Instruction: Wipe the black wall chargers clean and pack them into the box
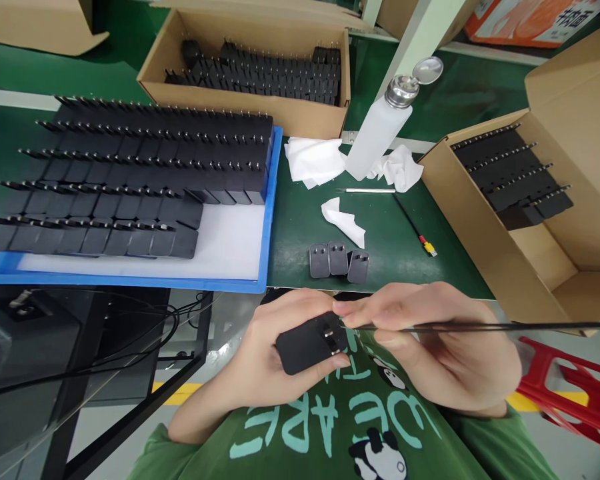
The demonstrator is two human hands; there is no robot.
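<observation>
My left hand [275, 360] is wrapped round a black plug adapter [310, 343], with its two metal prongs facing up. Close beside it, my right hand [430, 333] pinches a thin black cable [520, 327] that runs off to the right edge; its tip is hidden near the adapter's right end. Three loose black adapters [338, 259] lie on the green table [300, 230] just beyond my hands. Many more adapters [130, 160] stand in rows, prongs up, in a blue-edged tray [267, 267] at the left.
Open cardboard boxes with adapters stand at the back [260, 110] and right [485, 227]. Between them are a white pump bottle [380, 130], crumpled tissues [315, 162], a white stick [367, 191] and a short cable [413, 223]. A red stool [570, 380] is at lower right.
</observation>
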